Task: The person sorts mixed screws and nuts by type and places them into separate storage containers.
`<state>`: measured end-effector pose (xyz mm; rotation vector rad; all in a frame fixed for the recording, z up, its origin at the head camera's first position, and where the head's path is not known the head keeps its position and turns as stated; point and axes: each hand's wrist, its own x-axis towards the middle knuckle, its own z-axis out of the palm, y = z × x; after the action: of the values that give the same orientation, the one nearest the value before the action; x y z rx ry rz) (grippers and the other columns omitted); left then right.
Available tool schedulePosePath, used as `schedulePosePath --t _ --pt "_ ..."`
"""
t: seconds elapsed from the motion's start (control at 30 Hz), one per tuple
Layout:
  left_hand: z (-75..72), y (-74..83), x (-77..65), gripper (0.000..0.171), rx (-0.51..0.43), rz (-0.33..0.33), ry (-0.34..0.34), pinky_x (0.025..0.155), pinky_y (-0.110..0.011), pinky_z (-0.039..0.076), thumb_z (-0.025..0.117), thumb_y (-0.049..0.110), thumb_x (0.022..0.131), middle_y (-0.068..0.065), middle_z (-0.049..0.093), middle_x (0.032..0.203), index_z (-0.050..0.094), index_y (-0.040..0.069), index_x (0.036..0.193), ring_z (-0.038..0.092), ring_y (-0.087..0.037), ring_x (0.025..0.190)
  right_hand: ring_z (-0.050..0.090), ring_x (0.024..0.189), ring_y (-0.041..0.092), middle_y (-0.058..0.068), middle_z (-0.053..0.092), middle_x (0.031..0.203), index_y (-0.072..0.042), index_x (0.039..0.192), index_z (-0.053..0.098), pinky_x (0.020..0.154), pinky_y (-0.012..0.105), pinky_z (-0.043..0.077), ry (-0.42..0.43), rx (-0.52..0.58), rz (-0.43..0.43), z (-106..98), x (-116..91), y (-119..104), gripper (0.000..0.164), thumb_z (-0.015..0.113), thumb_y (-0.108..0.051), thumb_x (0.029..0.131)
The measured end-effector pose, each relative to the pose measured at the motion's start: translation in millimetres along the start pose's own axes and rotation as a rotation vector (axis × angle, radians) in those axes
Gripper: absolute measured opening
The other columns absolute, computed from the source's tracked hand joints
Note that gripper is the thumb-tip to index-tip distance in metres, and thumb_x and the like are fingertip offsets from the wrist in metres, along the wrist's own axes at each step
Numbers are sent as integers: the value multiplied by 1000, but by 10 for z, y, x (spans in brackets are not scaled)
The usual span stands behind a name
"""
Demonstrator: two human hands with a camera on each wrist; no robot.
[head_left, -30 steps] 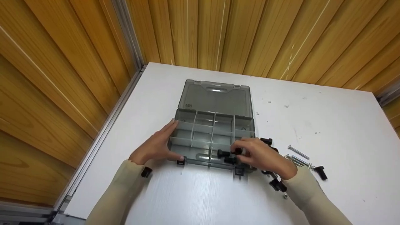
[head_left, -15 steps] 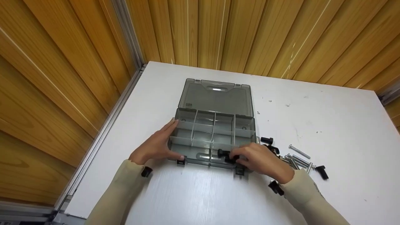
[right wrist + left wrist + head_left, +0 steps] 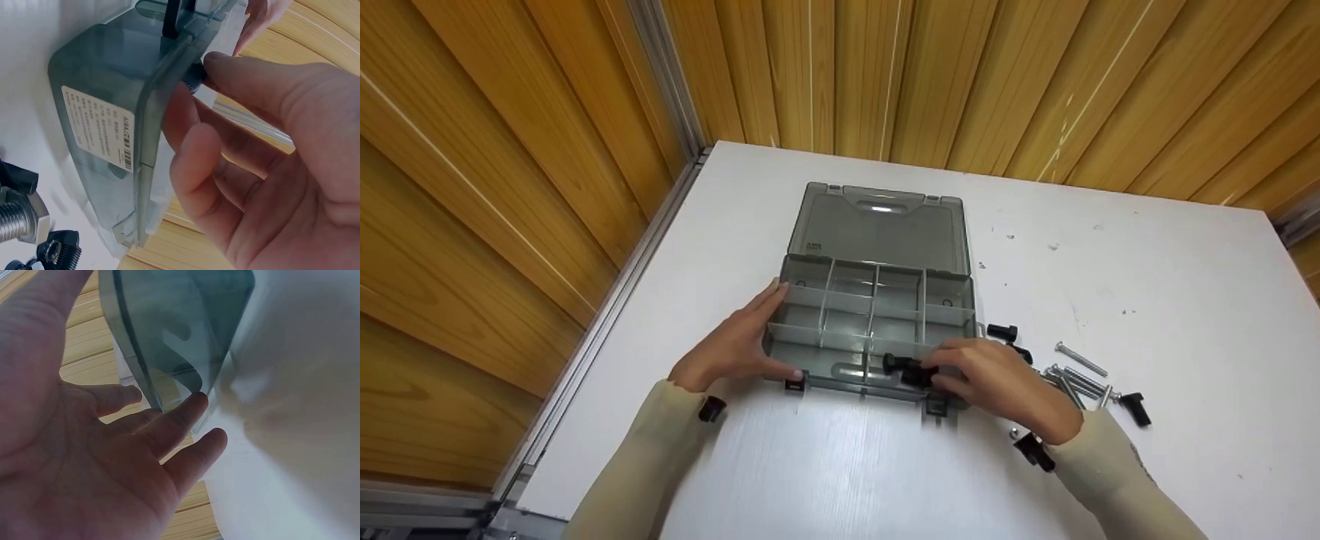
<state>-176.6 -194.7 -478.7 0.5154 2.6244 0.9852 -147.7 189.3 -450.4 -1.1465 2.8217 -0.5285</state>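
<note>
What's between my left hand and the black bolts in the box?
A bare compartment of the open box, then a thin divider. The head view shows it.

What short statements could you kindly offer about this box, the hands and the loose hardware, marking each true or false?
The lid of the box is open. True.
The left hand's grip is on the lid. False: it is at the box's left side.
Black bolts lie in the front right compartment. True.
Silver screws lie left of the box. False: they lie right of it, on the table.
A printed label is on the box. True.
</note>
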Motion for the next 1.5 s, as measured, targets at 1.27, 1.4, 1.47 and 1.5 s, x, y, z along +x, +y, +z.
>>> schedulePosePath --t 1.27,1.4,1.47,1.5 --pt "-9 -49 -75 137 11 -4 4 120 -57 30 96 53 65 -8 5 173 12 14 167 16 -32 156 61 84 27 11 66 101 -7 110 77 66 38 49 375 -75 345 -104 -1325 1003 34 81 9 80" --pt "-8 -50 -78 138 11 -6 4 120 -57 29 95 54 65 -8 5 173 12 14 167 16 -32 156 58 86 36 22 63 104 -4 114 75 67 43 45 306 -48 457 -130 -1531 1123 30 79 5 85" --pt "-9 -48 -75 137 7 -5 3 120 -57 30 95 54 65 -8 5 173 12 15 167 16 -32 156 59 85 37 25 61 104 -2 116 74 65 43 45 275 -29 498 -136 -1609 1160 30 78 2 87" --pt "-10 -47 -74 137 6 -6 2 120 -56 30 95 54 65 -8 5 173 12 15 167 16 -32 156 60 85 38 26 61 104 -1 116 73 65 43 46 263 -19 516 -134 -1641 1172 29 78 1 88"
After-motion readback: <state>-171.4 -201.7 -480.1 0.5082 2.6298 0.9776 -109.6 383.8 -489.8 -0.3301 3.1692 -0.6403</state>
